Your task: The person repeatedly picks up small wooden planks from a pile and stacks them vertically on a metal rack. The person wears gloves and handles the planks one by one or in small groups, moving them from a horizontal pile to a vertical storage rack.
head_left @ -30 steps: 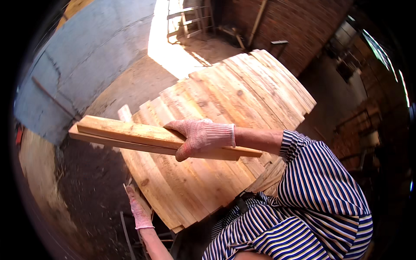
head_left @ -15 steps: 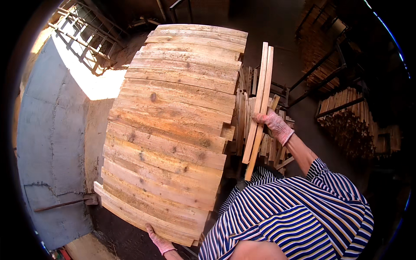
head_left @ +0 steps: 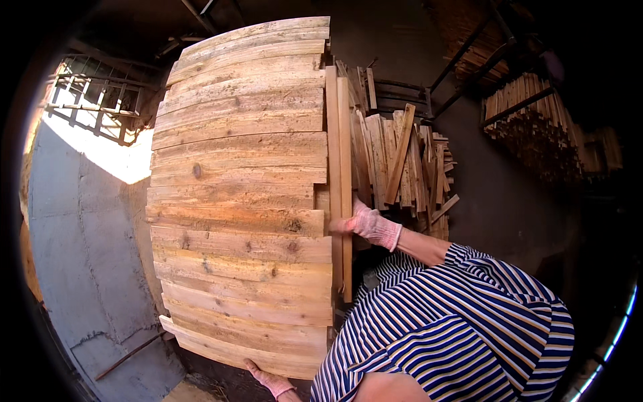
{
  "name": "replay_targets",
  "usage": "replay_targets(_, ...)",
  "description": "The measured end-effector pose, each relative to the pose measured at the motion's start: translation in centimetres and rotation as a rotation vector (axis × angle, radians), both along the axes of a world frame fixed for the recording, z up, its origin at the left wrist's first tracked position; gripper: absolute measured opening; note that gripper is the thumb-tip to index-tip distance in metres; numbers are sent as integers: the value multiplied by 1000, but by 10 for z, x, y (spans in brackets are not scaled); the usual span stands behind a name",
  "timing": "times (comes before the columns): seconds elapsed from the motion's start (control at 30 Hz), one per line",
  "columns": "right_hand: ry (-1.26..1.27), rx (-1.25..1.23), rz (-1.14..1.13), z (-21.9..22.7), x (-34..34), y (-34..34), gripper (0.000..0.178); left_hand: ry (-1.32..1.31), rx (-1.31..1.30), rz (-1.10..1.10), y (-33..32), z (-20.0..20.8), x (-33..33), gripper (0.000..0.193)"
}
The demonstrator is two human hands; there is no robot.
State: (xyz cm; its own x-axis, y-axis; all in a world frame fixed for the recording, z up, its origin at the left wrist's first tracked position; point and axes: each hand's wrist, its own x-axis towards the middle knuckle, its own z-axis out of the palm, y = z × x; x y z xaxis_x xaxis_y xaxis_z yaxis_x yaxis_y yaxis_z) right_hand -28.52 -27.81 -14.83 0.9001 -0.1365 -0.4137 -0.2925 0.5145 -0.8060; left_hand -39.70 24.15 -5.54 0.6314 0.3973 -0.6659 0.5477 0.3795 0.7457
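Observation:
Boards (head_left: 241,201) lie side by side as a broad, layered stack in front of me, their right ends uneven. My right hand (head_left: 368,224), in a pinkish knit glove, is closed round two long, narrow wooden strips (head_left: 345,134). These strips stand lengthwise along the right ends of the boards, close against them. At the near edge of the stack is my left hand (head_left: 269,382), also gloved. Its visible fingers stretch out against the nearest board, and the rest of the hand is partly hidden.
Beyond my right hand are loose wooden pieces (head_left: 395,154) in a pile. A dark metal frame (head_left: 462,67) and bundled sticks (head_left: 529,110) stand farther right. On the left are a grey concrete surface (head_left: 80,221) and a barred rack (head_left: 97,94) in sunlight.
My right hand has brought the two strips leftward against the board ends. The view has shifted, so the stack now appears farther left. My left hand stays at the near edge.

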Motion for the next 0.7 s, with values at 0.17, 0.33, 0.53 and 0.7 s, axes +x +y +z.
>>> replay_targets(0.17, -73, 244, -62, 31, -1, 12, 77, 174, 414, -132, -4, 8, 1, 68)
replay_targets(0.33, 58, 201, -241, -25, -20, -46, 50, -37, 1014, -764, -170, 93, 63, 65)
replay_targets(0.53, 227, 666, -243, -75, -42, -133, 24, -206, -220, -1103, -403, 92, 89, 63)
replay_targets(0.7, 298, 469, -188, -122, -78, -167, 47, 3, -243, -1082, -545, -84, 165, 70)
